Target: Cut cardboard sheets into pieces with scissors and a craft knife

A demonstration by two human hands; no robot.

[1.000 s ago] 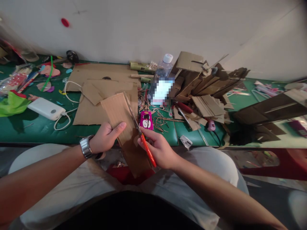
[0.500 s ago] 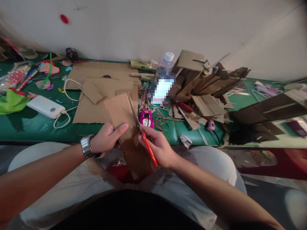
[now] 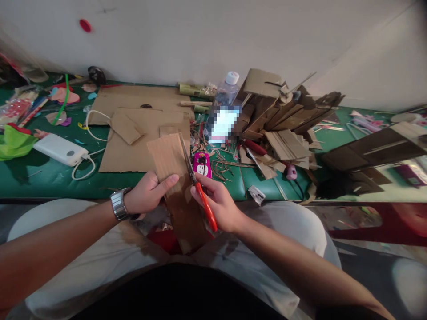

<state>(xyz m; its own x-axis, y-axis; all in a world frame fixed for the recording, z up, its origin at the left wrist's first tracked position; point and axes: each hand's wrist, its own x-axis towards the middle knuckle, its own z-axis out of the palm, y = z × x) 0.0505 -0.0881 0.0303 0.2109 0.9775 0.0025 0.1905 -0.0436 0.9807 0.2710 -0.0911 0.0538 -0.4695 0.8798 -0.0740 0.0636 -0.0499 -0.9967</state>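
Note:
My left hand (image 3: 147, 194), with a metal watch at the wrist, grips a long strip of brown cardboard (image 3: 173, 178) by its left edge, thumb on top. My right hand (image 3: 218, 204) is closed round the orange handles of a pair of scissors (image 3: 196, 184). The blades point away from me and run along the right edge of the cardboard strip. Both hands are above my lap, just in front of the green table (image 3: 50, 178).
Flat cardboard sheets (image 3: 133, 115) lie behind the strip. A white power bank (image 3: 60, 150) with cable sits at left. A pink case (image 3: 201, 164), a plastic bottle (image 3: 227, 95) and a heap of cardboard offcuts (image 3: 283, 120) crowd the middle and right.
The scissors' blades have advanced a little farther along the cardboard's right edge. The view has shifted slightly; both hands keep their hold.

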